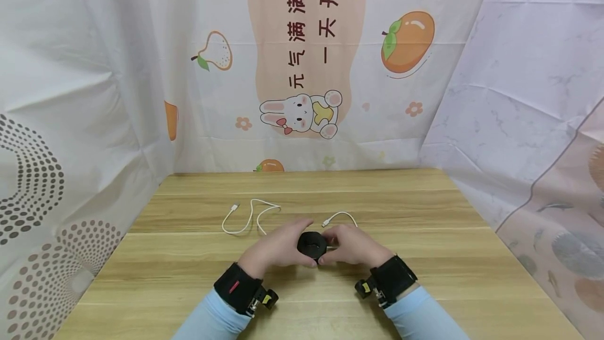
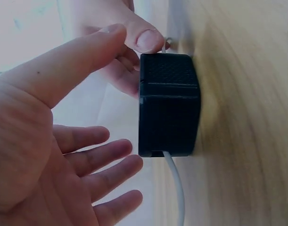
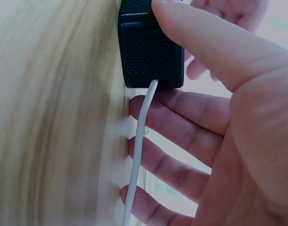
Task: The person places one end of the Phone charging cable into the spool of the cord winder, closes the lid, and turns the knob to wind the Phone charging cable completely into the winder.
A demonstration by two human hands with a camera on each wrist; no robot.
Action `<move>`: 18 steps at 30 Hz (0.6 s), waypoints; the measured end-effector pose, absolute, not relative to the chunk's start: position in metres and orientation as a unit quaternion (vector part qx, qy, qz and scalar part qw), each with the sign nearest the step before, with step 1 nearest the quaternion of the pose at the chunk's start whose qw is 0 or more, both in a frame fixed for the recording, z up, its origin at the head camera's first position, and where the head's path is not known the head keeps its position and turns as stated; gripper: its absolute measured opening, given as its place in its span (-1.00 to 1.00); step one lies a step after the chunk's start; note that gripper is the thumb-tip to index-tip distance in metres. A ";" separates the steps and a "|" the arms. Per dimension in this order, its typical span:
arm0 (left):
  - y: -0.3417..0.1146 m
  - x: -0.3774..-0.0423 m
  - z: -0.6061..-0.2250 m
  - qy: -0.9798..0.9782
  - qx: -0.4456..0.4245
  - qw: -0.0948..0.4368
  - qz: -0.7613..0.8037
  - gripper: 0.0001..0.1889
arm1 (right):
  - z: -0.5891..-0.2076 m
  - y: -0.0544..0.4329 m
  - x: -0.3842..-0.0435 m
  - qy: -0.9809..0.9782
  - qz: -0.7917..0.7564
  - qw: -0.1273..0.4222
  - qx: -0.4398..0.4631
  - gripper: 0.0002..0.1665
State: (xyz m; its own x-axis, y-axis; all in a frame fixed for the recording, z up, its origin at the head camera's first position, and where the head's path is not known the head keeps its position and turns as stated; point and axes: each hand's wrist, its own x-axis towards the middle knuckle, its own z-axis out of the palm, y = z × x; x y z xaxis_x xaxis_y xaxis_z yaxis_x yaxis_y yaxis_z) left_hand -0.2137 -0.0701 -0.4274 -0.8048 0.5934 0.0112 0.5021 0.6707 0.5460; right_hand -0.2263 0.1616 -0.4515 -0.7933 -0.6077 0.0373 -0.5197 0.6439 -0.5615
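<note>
A black, many-sided cable case (image 1: 312,245) stands between both hands, close to the tabletop. White cable (image 2: 176,181) emerges from its left side, and more white cable (image 3: 143,117) leaves its right side. My right hand (image 1: 351,245) pinches the case, with the thumb on the near face and fingers behind it. My left hand (image 1: 283,243) is beside the case with thumb and fingers spread; the left wrist view shows a gap between them and the case. On the table, the left cable's plug (image 1: 234,207) and the right cable's plug (image 1: 325,223) lie beyond the hands.
The wooden table (image 1: 189,277) extends around the hands. Printed curtains (image 1: 212,119) hang behind it and along both sides. A black strap with a small camera sits on each wrist.
</note>
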 end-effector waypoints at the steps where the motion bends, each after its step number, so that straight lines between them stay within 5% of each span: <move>1: -0.070 -0.214 -0.428 0.911 0.300 0.086 0.271 0.03 | -0.451 0.162 -0.226 0.903 -0.285 0.079 -0.312 -0.60; 7: -0.068 -0.216 -0.435 0.917 0.297 0.090 0.252 -0.01 | -0.452 0.162 -0.227 0.902 -0.287 0.079 -0.313 -0.59; 18: -0.065 -0.217 -0.439 0.920 0.309 0.073 0.230 -0.35 | -0.452 0.162 -0.227 0.902 -0.290 0.084 -0.309 -0.53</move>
State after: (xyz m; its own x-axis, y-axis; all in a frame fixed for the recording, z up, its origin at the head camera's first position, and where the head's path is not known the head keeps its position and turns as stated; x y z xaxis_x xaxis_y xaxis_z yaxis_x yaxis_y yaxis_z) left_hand -0.2171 -0.0650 -0.4393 -0.7980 0.6027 0.0075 0.5351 0.7026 0.4691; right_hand -0.2270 0.1623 -0.4521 -0.7946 -0.6064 0.0280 -0.5088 0.6401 -0.5757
